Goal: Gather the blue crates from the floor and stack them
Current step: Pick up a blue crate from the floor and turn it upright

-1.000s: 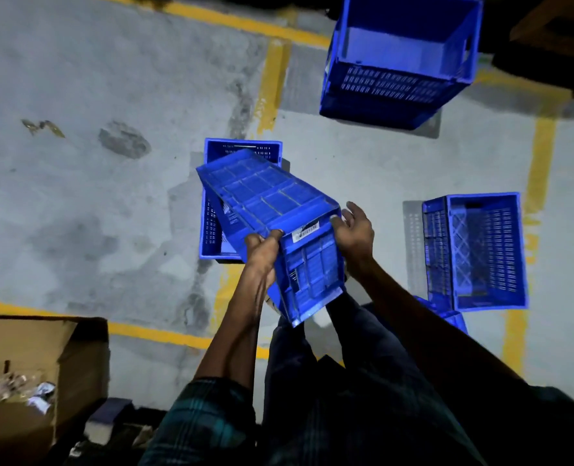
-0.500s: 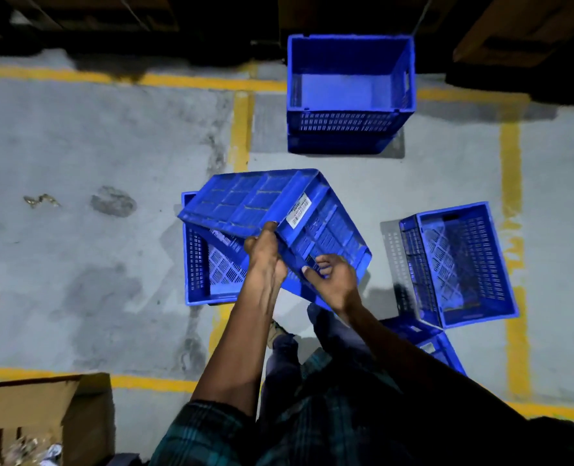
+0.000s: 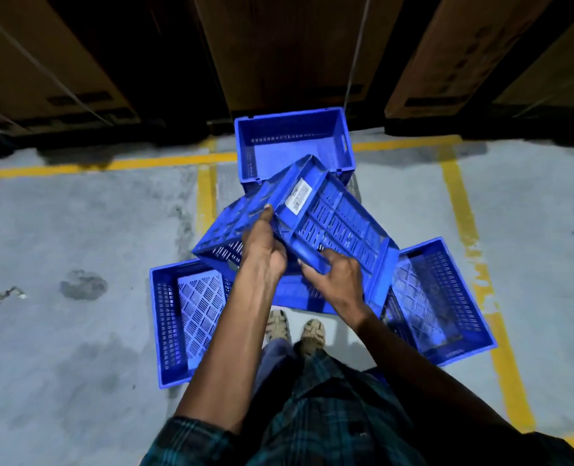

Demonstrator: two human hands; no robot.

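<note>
A: Item one, held crate point(image 3: 329, 220)?
B: Blue, lifted off the floor point(image 3: 77, 230), tipped with its underside and labelled wall toward the camera. Long axis runs from upper left down to lower right.

A: Hands?
B: Left hand point(image 3: 262, 253) grips the near left corner, fingers curled over the edge. Right hand point(image 3: 337, 279) holds the lower rim, fingers point(image 3: 316, 269) wrapped under it. Both grasping, neither released.

A: Item two, destination?
B: Far crate point(image 3: 292, 142), upright, open, directly beyond the held one and partly overlapped by it. Likely the stack base.

A: Remaining stock?
B: Left floor crate point(image 3: 168, 317) and right floor crate point(image 3: 447, 297), flanking the sandalled feet.

A: Critical relation?
B: The held crate sits askew to the far one; in my judgement it needs righting and squaring first.
</note>
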